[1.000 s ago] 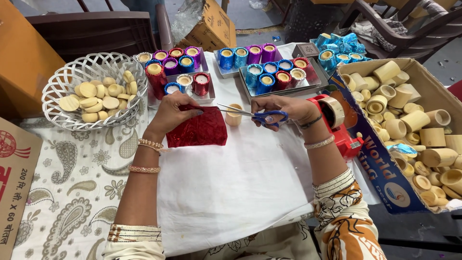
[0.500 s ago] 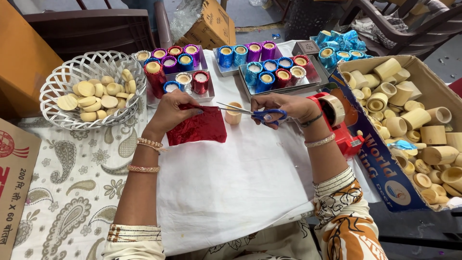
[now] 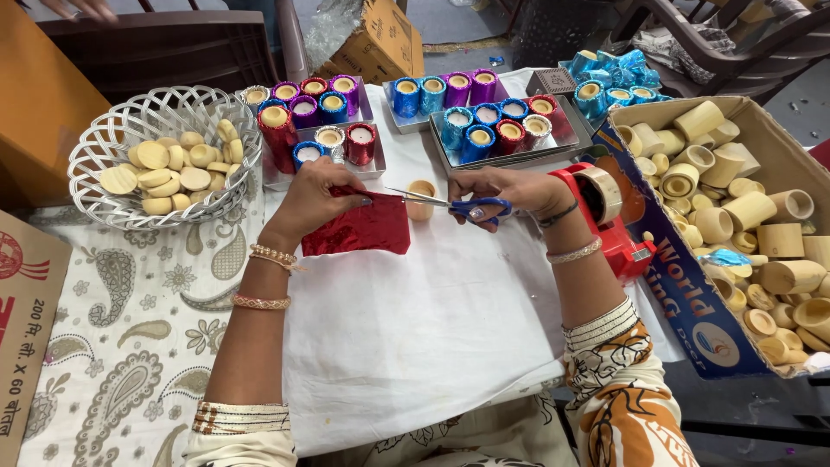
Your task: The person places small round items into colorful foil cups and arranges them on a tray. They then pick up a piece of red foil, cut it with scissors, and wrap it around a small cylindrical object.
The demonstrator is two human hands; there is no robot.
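Note:
My left hand (image 3: 316,195) pinches the top edge of a shiny red foil sheet (image 3: 363,229) that lies on a white cloth (image 3: 415,329). My right hand (image 3: 506,192) grips blue-handled scissors (image 3: 450,203), whose blades point left and meet the foil's upper right corner. A small bare wooden cup (image 3: 422,197) stands just behind the blades. A red tape dispenser (image 3: 605,216) sits right beside my right wrist.
A white wire basket (image 3: 130,130) of pale round discs stands at the back left. Metal trays (image 3: 553,143) hold several foil-wrapped cups in red, blue and purple. A cardboard box (image 3: 683,285) on the right is full of bare wooden cups. Another box (image 3: 26,311) lies at the left edge.
The scissors and foil have shifted slightly; both hands stay in nearly the same place, with the blades still at the foil's top edge.

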